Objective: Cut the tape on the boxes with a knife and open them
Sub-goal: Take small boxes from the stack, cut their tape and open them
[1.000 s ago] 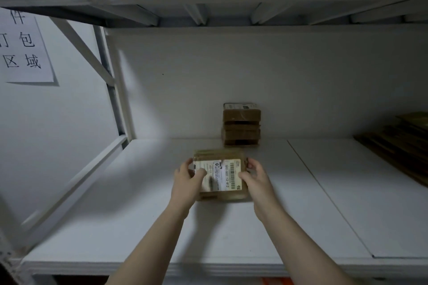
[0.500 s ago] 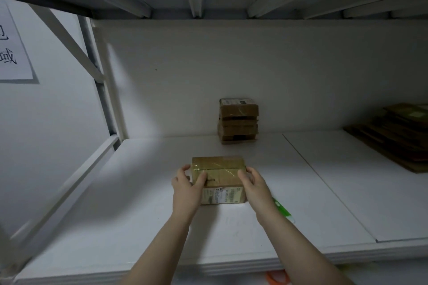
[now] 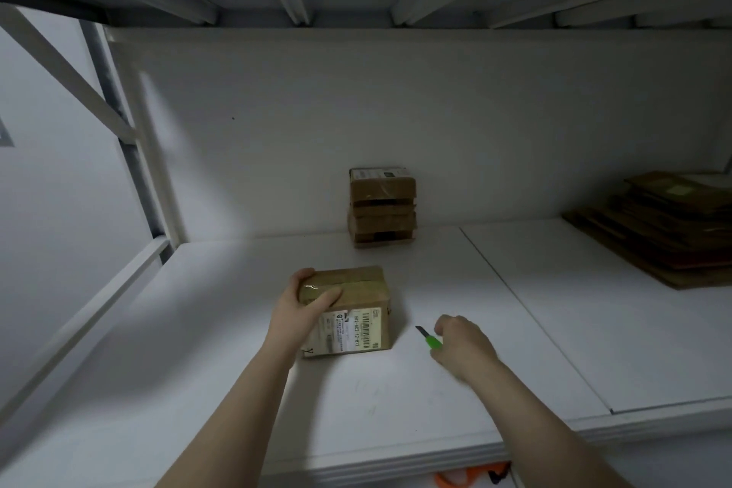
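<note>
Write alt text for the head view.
A left hand holds a taped cardboard box on a white shelf while the right hand grips a green knife beside it. A stack of boxes stands at the back; flattened cardboard lies far right.

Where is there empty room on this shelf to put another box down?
Bare shelf lies left of the box, toward the slanted rail, and on the right board before the cardboard pile. It is crowded between the box, gripped by the left hand, and the right hand holding the knife.
</note>
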